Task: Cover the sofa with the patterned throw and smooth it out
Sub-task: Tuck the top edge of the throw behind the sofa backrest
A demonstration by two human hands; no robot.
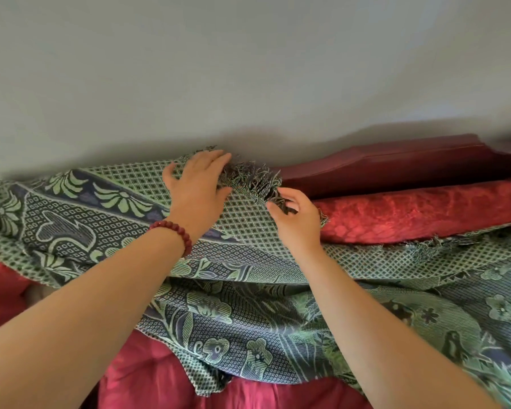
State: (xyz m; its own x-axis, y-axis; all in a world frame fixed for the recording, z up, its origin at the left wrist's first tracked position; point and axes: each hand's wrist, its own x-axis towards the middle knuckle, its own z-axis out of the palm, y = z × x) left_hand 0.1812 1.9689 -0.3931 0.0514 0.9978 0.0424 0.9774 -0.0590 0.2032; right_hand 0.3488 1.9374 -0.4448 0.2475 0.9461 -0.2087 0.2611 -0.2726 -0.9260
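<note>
Your left hand (196, 184), with a red bead bracelet (171, 231) at the wrist, lies flat with its fingers spread on the patterned throw (248, 320). Just beside it, your right hand (297, 221) curls its fingers into the fringe (254, 178) and seems to pinch a tuft, though the tassels hide the fingertips. The throw lies bunched under and below both hands. To the right of your right hand the red sofa (410, 214) shows bare.
</note>
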